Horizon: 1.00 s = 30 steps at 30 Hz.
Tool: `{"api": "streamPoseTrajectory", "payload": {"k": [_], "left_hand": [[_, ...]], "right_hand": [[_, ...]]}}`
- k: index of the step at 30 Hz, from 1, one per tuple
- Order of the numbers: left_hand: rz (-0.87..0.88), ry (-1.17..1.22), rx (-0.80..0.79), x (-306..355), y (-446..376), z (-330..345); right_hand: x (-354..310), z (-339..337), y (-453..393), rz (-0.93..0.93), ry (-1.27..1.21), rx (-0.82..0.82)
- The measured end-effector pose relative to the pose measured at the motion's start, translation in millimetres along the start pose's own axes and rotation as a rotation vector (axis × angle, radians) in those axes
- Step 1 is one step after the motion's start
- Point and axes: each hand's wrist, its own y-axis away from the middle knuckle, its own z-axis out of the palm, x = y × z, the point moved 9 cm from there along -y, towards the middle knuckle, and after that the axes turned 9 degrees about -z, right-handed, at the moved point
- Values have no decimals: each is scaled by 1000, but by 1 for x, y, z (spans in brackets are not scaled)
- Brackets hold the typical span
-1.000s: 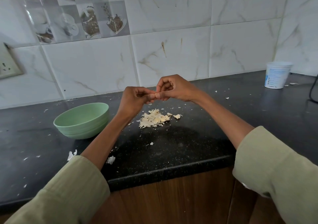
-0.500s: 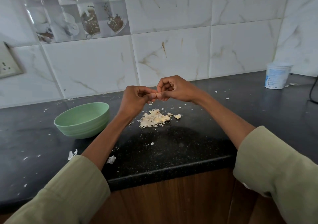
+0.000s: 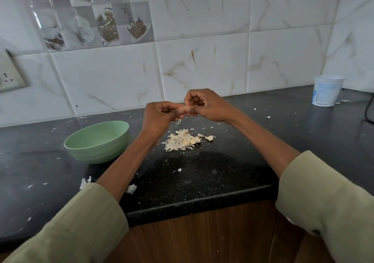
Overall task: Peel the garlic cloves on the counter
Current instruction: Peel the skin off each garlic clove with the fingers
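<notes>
Nothing has moved: our left hand (image 3: 159, 116) and right hand (image 3: 204, 105) still pinch a garlic clove (image 3: 183, 107) above the peel pile (image 3: 183, 140)

Both forearms reach forward and converge above the dark counter (image 3: 202, 177), bare from the pushed-up pale green sleeves (image 3: 332, 200) to the wrists. Left hand (image 3: 159, 117) raised over the counter with its back toward the camera, fingers curled inward and thumb tip meeting the right hand's fingertips. Right hand (image 3: 204, 106) just beside it and slightly farther from the counter's front edge, fingers bent into a loose ring, thumb and forefinger pinching a small pale garlic clove (image 3: 184, 107) held between the two hands, mostly hidden by the fingers.
</notes>
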Motion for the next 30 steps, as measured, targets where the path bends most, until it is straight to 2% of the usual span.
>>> {"api": "streamPoseTrajectory", "payload": {"k": [8, 17, 24, 30], "left_hand": [[-191, 327, 22, -22, -2, 0], [-369, 578, 23, -36, -7, 2], [-396, 558, -3, -38, -8, 1], [-355, 472, -17, -36, -9, 1]], "right_hand": [[-13, 4, -2, -49, 213, 55], [-12, 11, -1, -30, 209, 8], [-13, 9, 5, 42, 150, -48], [-14, 11, 10, 62, 203, -137]]}}
